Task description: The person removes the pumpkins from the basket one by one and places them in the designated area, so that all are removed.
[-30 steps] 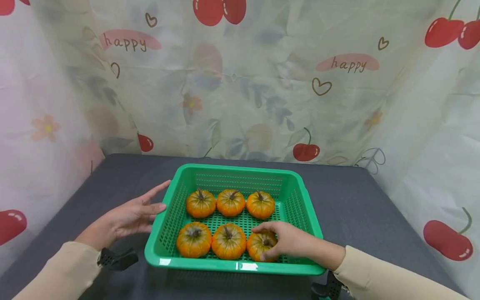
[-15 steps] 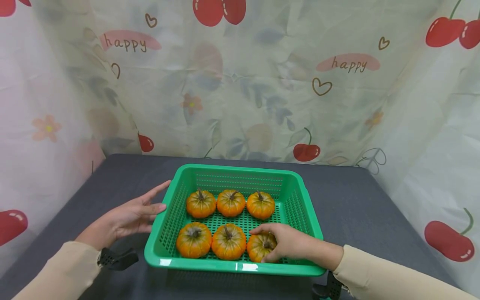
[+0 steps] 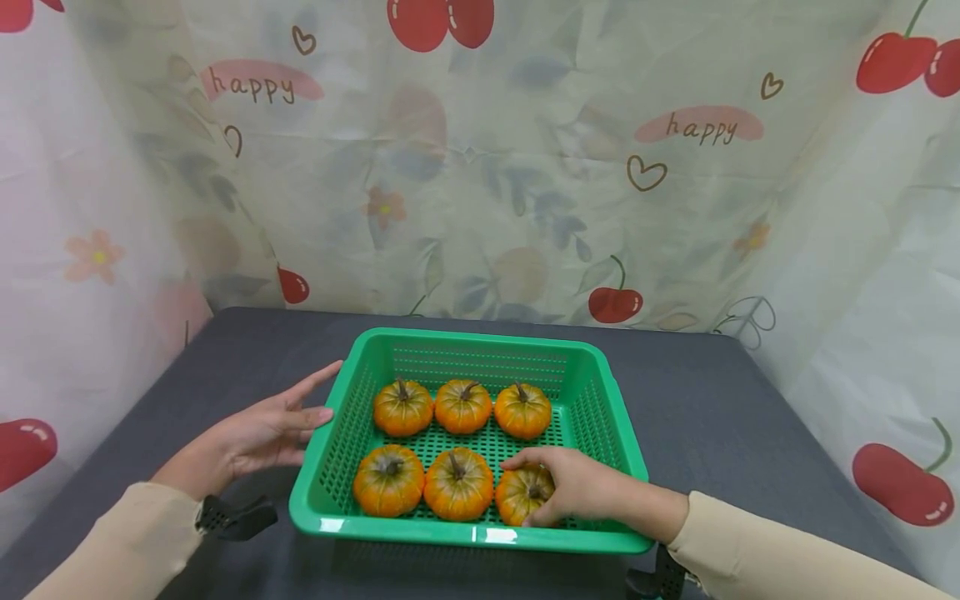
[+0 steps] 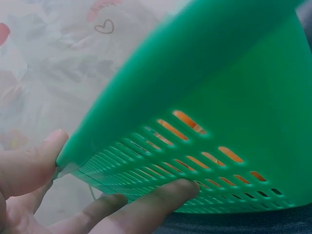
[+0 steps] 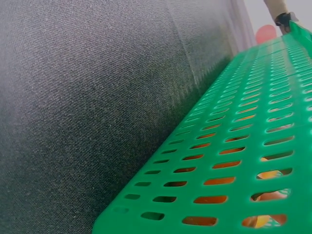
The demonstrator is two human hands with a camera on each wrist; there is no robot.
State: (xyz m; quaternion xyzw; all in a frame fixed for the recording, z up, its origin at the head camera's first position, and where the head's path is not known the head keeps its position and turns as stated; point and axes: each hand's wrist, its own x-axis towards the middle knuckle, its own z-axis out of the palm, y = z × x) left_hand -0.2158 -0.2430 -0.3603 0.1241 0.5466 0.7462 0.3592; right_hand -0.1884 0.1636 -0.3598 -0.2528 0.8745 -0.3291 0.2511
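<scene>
Gripping near-right pumpkin [image 3: 516, 498] inside green basket [image 3: 405, 527]: right hand [image 3: 581, 486], head view; five other pumpkins [image 3: 459, 485] alongside. Left hand [image 3: 251, 437], fingers extended, touching left rim [image 3: 317, 450]. Left wrist: straight fingers [image 4: 161, 202] against slotted wall [image 4: 243, 112]. Right wrist: basket beside dark tabletop [image 5: 97, 97], orange through slots.

Six pumpkins [image 3: 459, 492], one green basket [image 3: 405, 528]
Lower centre: pumpkins three and three; one left hand [image 3: 258, 435], one right hand [image 3: 576, 485], two black wrist devices [image 3: 236, 518], one table [image 3: 697, 408]. Upper left and upper right: two printed "happy" words [image 3: 253, 85], four hearts [image 3: 303, 40].
</scene>
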